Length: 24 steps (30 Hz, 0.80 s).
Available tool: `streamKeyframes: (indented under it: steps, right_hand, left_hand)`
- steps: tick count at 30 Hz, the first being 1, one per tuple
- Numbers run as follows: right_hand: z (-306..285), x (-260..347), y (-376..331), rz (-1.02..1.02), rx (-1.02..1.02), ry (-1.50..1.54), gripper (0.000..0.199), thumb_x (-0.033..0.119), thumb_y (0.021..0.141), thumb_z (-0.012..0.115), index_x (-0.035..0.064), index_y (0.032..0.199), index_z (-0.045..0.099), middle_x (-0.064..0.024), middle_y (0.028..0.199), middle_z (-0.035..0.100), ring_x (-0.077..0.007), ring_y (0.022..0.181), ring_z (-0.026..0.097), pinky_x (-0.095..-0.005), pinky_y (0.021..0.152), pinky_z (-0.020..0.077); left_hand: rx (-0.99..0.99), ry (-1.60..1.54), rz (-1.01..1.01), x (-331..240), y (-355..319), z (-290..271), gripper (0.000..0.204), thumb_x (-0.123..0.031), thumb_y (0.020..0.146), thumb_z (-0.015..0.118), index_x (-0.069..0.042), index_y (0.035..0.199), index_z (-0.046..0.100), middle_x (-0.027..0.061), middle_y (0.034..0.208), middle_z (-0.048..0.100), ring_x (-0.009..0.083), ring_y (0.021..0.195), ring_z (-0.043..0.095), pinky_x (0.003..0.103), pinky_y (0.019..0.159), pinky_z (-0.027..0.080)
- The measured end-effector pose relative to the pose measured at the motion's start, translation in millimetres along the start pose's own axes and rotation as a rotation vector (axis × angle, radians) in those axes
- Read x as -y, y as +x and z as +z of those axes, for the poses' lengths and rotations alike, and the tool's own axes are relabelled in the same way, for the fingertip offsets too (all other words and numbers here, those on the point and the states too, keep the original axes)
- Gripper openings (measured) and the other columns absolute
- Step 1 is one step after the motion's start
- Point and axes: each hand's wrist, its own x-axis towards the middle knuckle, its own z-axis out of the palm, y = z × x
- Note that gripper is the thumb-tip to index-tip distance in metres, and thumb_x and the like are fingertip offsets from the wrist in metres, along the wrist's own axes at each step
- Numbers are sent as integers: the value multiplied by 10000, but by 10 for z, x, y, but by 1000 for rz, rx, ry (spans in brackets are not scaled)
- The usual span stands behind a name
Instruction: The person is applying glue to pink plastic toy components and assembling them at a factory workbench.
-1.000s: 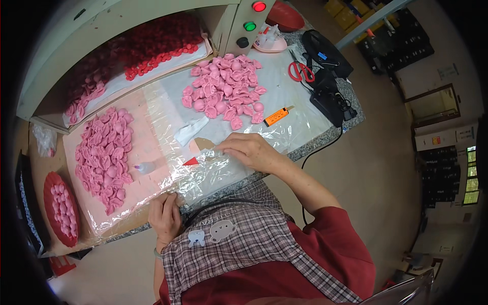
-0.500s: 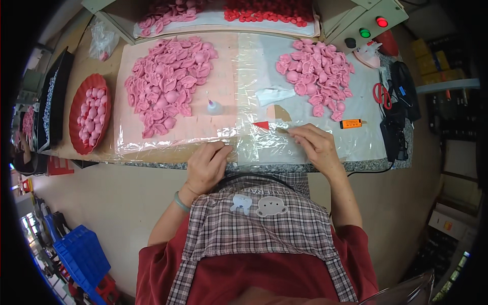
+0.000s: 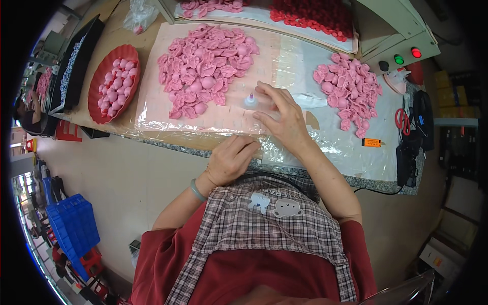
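Observation:
My right hand reaches over the table with thumb and fingers apart. Just left of its fingertips stands a small translucent bottle with a thin nozzle; I see no grip on it. My left hand rests by the table's near edge, its fingers pressed together; whatever they hold, if anything, is hidden. Beyond the bottle lies a large heap of pink petal-shaped pieces and balls. Another pink heap lies to the right. A white folded cloth sits between my right hand and that heap.
A red scalloped bowl of pink balls stands left, beside a black tray. On the right lie an orange-labelled tool and red-handled scissors. A machine housing with buttons and a shelf of pieces borders the back.
My right hand has moved left to the bottle and its fingers have spread. My left hand stays closed near the edge. The whole view has shifted and tilted; the red triangular scrap no longer shows.

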Motion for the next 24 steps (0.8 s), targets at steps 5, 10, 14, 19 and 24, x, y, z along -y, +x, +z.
streamKeyframes:
  steps: [5,10,14,19,24]
  right_hand:
    - [194,-35,92,18,63,28,471,67,784,718,56,1231,571,-113,1152,630,-247,989,610,-321,770,513]
    - [216,-73,76,-18,107,23,354,52,818,682,33,1163,608,-140,1126,623,-256,908,636,-323,769,524]
    - [53,-28,-48,32,34,181,341,25,859,623,-6,1195,576,-102,1052,634,-203,943,627,-299,813,502]
    - [-217,-75,-317,292,61,507,386,64,935,546,-5,1312,497,-84,1057,597,-173,976,615,-287,853,490]
    - [-293,-212,-667,212,26,437,383,71,938,553,-29,1303,489,-82,1073,562,-182,949,627,-295,838,500]
  left_hand:
    - [-22,-11,18,22,-13,-4,338,55,659,654,-32,986,658,79,898,607,249,750,593,337,625,498]
    - [-20,-14,26,38,-36,-30,343,53,662,650,-32,994,656,77,911,610,241,744,597,336,616,501]
    - [-18,-67,-7,45,-22,-55,325,51,678,645,-32,992,656,83,925,616,251,765,608,343,635,511]
    - [-74,-187,-155,59,46,-210,263,71,742,620,-11,990,645,111,954,620,277,826,621,341,687,515]
    - [-179,-81,-291,265,223,-336,280,81,739,591,-15,998,640,131,981,600,296,876,606,367,717,498]
